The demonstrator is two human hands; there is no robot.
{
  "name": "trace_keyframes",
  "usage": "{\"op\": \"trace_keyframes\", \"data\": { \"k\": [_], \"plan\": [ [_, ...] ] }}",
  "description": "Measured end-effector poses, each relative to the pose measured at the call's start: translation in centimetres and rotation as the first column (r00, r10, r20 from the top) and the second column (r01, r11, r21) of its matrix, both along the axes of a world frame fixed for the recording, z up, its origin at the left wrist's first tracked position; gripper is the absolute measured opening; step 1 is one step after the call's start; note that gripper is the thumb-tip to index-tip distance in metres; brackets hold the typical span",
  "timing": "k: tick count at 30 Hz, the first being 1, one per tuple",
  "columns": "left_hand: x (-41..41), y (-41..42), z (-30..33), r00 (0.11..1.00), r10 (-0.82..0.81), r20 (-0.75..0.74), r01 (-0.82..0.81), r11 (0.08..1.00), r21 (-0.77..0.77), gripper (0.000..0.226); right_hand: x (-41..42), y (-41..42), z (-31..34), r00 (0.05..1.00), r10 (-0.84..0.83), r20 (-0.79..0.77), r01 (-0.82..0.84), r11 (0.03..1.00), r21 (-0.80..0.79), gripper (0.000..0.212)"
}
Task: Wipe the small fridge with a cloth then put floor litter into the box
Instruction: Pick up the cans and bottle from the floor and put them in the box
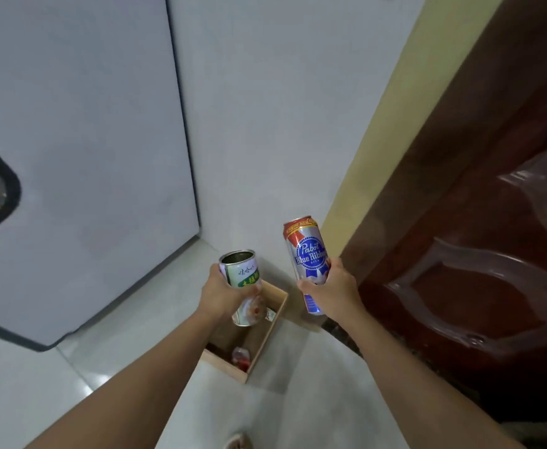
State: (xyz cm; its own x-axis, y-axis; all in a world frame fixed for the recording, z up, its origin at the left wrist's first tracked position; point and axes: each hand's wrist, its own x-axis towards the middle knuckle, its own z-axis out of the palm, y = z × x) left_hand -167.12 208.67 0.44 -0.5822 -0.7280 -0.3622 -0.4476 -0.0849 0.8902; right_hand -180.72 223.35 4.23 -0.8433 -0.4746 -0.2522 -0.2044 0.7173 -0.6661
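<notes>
Left hand (221,294): wrapped round open tin (243,286), directly above box (273,322). Right hand (328,286): wrapped round beer can (307,264), right of the box's rim. Risk: released there, the can likely lands on floor (314,400); dregs may spill.

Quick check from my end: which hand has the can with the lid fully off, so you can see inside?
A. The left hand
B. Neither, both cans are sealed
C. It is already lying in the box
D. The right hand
A. The left hand grips the green-labelled can, whose open top shows its hollow inside, above the wooden box; the right hand holds the taller blue-ribbon can.
</notes>
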Motion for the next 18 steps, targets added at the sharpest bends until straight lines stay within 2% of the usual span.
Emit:
{"op": "trace_keyframes", "data": {
  "k": [7, 13, 18],
  "plan": [
    [-3.1, -2.8, -3.0, 0.966, 0.243, 0.089, -0.252, 0.962, 0.105, 0.068, -6.0, -7.8, -4.4, 0.964, 0.252, 0.083, -0.258, 0.964, 0.059, 0.069],
    [-6.7, -3.3, -6.6, 0.849, 0.499, 0.173, -0.523, 0.838, 0.155, 0.064, -11.0, -13.2, -9.4, 0.849, 0.5, 0.168, -0.519, 0.849, 0.101, 0.065],
    [-10.3, -2.2, -10.5, 0.771, 0.59, 0.24, -0.634, 0.749, 0.195, 0.056, -15.0, -15.2, -14.4, 0.763, 0.599, 0.241, -0.64, 0.754, 0.152, 0.067]
  ]
}}
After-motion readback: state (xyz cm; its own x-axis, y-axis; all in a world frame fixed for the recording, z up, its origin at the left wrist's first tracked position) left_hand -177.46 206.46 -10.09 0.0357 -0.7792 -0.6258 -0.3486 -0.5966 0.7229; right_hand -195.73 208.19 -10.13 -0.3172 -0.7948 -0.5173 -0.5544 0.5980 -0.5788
